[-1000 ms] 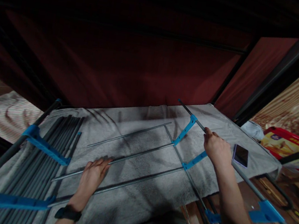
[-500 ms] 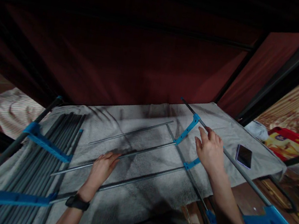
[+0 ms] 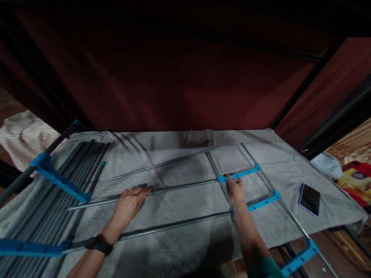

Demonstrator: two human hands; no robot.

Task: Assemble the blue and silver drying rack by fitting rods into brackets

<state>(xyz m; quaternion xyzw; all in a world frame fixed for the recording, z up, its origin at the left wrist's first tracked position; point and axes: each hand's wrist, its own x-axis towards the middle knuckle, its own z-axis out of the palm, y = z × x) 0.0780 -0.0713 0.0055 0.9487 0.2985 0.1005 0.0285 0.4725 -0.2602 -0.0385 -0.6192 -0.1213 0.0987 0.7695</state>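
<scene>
My left hand, with a black watch on its wrist, is closed over a grey metal tube that runs to the right. The tube's left end is free near a blue bracket. My right hand pinches a blue plastic connector where that tube meets it. A second tube lies closer to me and joins the side frame by another blue connector. A long tube runs through the connectors' right ends.
A bundle of grey tubes lies at the left on a grey cloth. One loose tube rests farther back. A phone and a red-yellow package are at the right. Dark red fabric hangs behind.
My right hand has moved left from the long tube to the blue connector. The right side frame has tipped down flatter onto the cloth. My left hand stays on its tube.
</scene>
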